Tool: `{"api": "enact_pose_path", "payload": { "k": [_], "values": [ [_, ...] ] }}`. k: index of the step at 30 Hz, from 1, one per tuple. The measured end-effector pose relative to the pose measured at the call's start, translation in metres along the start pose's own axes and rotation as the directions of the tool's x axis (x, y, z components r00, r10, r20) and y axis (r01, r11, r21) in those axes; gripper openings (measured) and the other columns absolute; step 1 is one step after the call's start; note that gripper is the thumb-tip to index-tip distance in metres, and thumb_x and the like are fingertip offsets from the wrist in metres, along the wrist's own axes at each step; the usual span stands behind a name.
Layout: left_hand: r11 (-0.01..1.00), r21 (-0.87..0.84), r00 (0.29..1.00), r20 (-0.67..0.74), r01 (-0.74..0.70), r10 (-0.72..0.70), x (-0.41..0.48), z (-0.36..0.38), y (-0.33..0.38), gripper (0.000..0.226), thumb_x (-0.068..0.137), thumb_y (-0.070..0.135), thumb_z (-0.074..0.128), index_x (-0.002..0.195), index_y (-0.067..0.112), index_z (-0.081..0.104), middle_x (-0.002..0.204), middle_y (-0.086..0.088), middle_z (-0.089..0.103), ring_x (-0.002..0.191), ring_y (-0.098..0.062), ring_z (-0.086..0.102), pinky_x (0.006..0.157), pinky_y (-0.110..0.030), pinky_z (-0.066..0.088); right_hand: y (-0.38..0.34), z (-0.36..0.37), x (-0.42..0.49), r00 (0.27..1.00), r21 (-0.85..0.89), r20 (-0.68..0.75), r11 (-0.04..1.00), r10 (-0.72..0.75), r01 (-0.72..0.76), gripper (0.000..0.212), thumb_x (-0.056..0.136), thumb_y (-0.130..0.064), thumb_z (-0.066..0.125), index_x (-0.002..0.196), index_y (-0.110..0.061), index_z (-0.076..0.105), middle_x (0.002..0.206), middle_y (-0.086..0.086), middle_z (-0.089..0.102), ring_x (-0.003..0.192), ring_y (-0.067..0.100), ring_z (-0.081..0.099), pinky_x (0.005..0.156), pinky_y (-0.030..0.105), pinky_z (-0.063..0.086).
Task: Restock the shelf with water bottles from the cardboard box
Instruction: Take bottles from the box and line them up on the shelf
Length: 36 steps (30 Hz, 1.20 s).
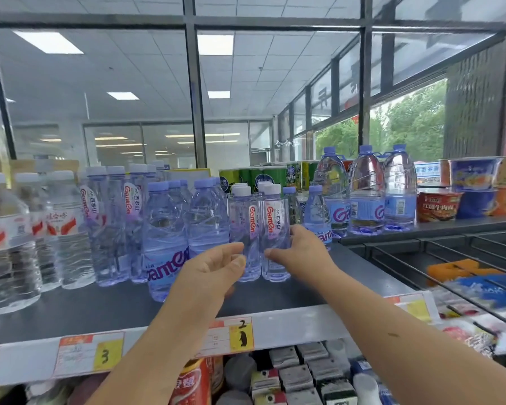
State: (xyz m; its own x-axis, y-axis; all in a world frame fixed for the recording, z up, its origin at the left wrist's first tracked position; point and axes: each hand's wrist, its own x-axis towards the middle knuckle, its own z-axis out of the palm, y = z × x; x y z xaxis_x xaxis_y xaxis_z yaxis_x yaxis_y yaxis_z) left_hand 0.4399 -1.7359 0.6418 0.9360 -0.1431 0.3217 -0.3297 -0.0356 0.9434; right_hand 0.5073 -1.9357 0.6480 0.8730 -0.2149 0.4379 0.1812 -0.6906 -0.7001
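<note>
Two small clear water bottles with white caps stand side by side on the dark shelf top [99,311]. My left hand [213,267] holds the left small bottle [244,226] low on its left side between thumb and curled fingers. My right hand [300,252] grips the right small bottle [275,226], thumb in front and fingers wrapped round its right side. Both bottles look upright with their bases on the shelf. Larger purple-capped bottles [164,238] stand right beside them on the left. The cardboard box is out of view.
Tall clear bottles [9,244] crowd the shelf's left end. Big handled jugs [366,194] and noodle bowls [439,204] stand at the right, green cans [263,173] behind. A wire rack [439,258] lies lower right. Price tags [240,334] line the shelf's front edge, with packaged goods [304,372] below.
</note>
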Motion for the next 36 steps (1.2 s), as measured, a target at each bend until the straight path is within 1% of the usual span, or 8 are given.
{"api": "enact_pose_path", "payload": {
  "k": [3,7,14,20,24,27,31,36],
  "values": [
    [1.000,0.009,1.000,-0.010,-0.001,0.001,0.006,0.002,-0.003,0.019,0.094,0.028,0.066,0.105,0.042,0.073,0.107,0.016,0.075,0.106,-0.009,0.069,0.100,-0.044,0.053,0.001,0.002,0.005,1.000,-0.019,0.007,1.000,-0.003,0.003,0.039,0.075,-0.036,0.077,0.103,-0.019,0.057,0.096,-0.001,0.065,0.089,0.019,0.062,0.079,0.037,0.053],
    [1.000,0.003,1.000,-0.022,0.005,-0.005,0.008,0.005,-0.010,0.020,0.094,0.025,0.066,0.101,0.043,0.073,0.102,0.019,0.076,0.104,-0.012,0.069,0.100,-0.045,0.053,0.002,0.004,0.008,1.000,-0.025,0.007,1.000,0.003,-0.003,0.041,0.075,-0.037,0.078,0.105,-0.018,0.057,0.098,0.001,0.066,0.091,0.020,0.063,0.080,0.037,0.053],
    [1.000,-0.029,0.999,-0.034,-0.012,0.011,0.006,0.007,-0.013,0.021,0.094,0.023,0.067,0.102,0.041,0.072,0.100,0.022,0.075,0.098,-0.003,0.070,0.097,-0.041,0.055,0.001,0.007,0.008,1.000,-0.063,-0.011,0.998,-0.004,0.004,0.047,0.074,-0.041,0.078,0.106,-0.019,0.053,0.100,0.000,0.065,0.091,0.020,0.062,0.075,0.034,0.050],
    [0.993,-0.117,0.999,-0.044,-0.020,0.015,-0.004,0.004,-0.008,0.023,0.095,0.017,0.066,0.111,0.032,0.072,0.105,0.012,0.076,0.104,-0.009,0.070,0.096,-0.037,0.055,-0.006,0.004,-0.007,1.000,-0.050,0.005,0.999,-0.004,0.004,0.055,0.074,-0.046,0.078,0.117,-0.024,0.052,0.111,-0.003,0.065,0.097,0.017,0.061,0.081,0.032,0.049],
    [0.980,-0.200,1.000,-0.003,0.007,-0.008,-0.019,-0.005,-0.005,0.023,0.095,0.013,0.064,0.111,0.029,0.071,0.105,0.006,0.076,0.095,-0.009,0.073,0.083,-0.030,0.058,-0.016,0.001,-0.031,0.999,-0.076,-0.026,0.996,-0.042,0.040,0.053,0.080,-0.045,0.072,0.123,-0.021,0.052,0.118,0.002,0.064,0.105,0.020,0.058,0.080,0.031,0.045],
    [0.971,-0.237,0.999,0.038,0.031,-0.023,-0.031,-0.012,-0.002,0.023,0.095,0.012,0.064,0.115,0.023,0.070,0.111,0.001,0.074,0.093,-0.012,0.074,0.085,-0.033,0.058,-0.030,0.002,-0.058,0.997,-0.106,-0.045,0.993,-0.056,0.051,0.057,0.083,-0.043,0.069,0.129,-0.015,0.052,0.124,0.007,0.062,0.109,0.022,0.058,0.082,0.030,0.043],
    [0.956,-0.290,0.995,0.093,0.044,-0.018,-0.050,-0.021,-0.004,0.020,0.096,0.012,0.062,0.110,0.023,0.070,0.112,-0.003,0.073,0.088,-0.012,0.073,0.084,-0.035,0.059,-0.051,0.003,-0.103,0.995,-0.142,-0.058,0.988,-0.077,0.068,0.061,0.085,-0.047,0.068,0.136,-0.016,0.053,0.131,0.002,0.061,0.117,0.017,0.057,0.091,0.027,0.043],
    [0.950,-0.303,0.991,0.131,0.076,-0.038,-0.086,-0.033,-0.027,0.019,0.096,0.012,0.061,0.105,0.026,0.070,0.101,0.002,0.074,0.091,-0.016,0.071,0.092,-0.040,0.053,-0.063,0.008,-0.174,0.994,-0.124,-0.074,0.990,-0.078,0.069,0.050,0.084,-0.042,0.069,0.129,-0.021,0.062,0.119,-0.003,0.068,0.109,0.010,0.061,0.094,0.028,0.048]
  ]
}}
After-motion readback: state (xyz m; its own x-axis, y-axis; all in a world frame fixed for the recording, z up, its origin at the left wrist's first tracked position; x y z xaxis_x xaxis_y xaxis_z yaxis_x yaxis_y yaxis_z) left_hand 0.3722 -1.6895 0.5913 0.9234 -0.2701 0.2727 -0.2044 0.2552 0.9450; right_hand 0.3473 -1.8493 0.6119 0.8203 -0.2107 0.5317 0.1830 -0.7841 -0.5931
